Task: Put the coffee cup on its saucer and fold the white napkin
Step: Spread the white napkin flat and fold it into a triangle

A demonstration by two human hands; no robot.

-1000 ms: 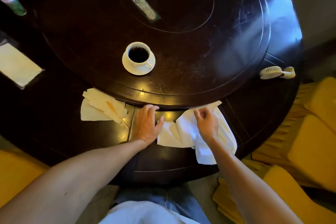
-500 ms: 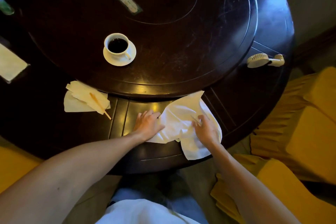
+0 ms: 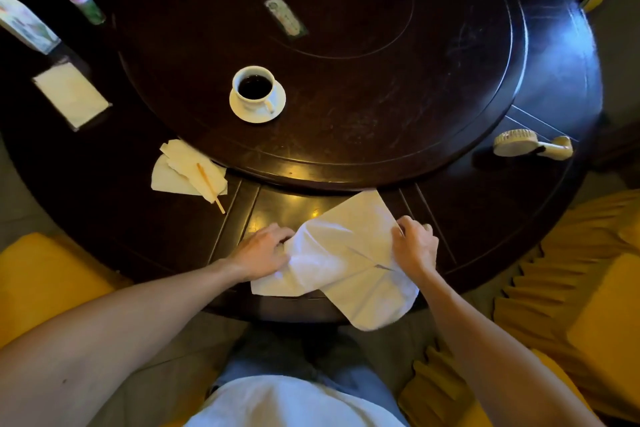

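Dark round table (image 3: 467,204), yellow seats around. Near edge: napkin (image 3: 346,263), now opened wider than half a second ago, far corner flat, near corner hanging over the rim. Left hand (image 3: 261,253) grips its left edge, fingers curled; right hand (image 3: 414,243) pinches its right edge, shifted outward from the middle. Judged: spreading before the first fold. Farther: cup (image 3: 254,87) already on saucer (image 3: 258,111), that step done.
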